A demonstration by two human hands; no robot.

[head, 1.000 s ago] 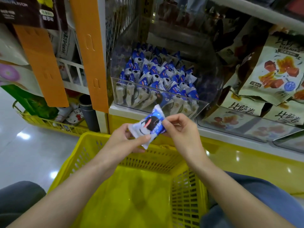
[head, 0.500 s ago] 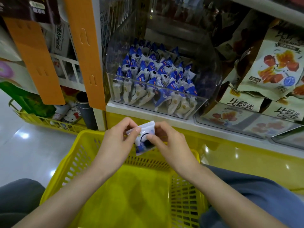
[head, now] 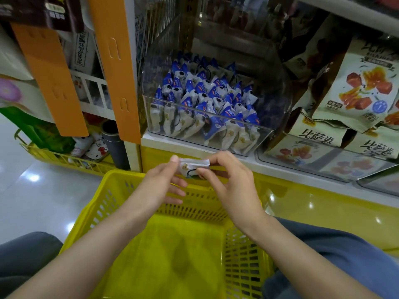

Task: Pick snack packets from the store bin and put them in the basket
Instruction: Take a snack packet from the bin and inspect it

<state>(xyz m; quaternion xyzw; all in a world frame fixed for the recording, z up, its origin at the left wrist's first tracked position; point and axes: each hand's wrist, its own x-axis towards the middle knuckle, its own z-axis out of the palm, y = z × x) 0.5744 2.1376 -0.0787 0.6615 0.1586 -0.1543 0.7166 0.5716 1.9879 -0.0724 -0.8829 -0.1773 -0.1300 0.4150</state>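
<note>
A small white and blue snack packet (head: pixel 192 167) hangs above the far rim of the yellow plastic basket (head: pixel 121 190). My left hand (head: pixel 160 186) pinches its left end between thumb and forefinger. My right hand (head: pixel 228 184) pinches its right end. The basket sits between my knees and nothing shows on its floor. On the shelf just beyond stands a clear plastic bin (head: pixel 269 117) holding several more blue and white packets (head: pixel 203 104).
Beige snack bags (head: pixel 356 87) fill the shelf to the right of the bin. Orange card strips (head: pixel 114 67) hang at the left. A second yellow basket (head: pixel 64 158) with goods stands on the glossy floor at lower left. My knees flank the basket.
Both hands lowered the packet from in front of the bin toward the basket's far rim and turned it, so its white end faces up now.
</note>
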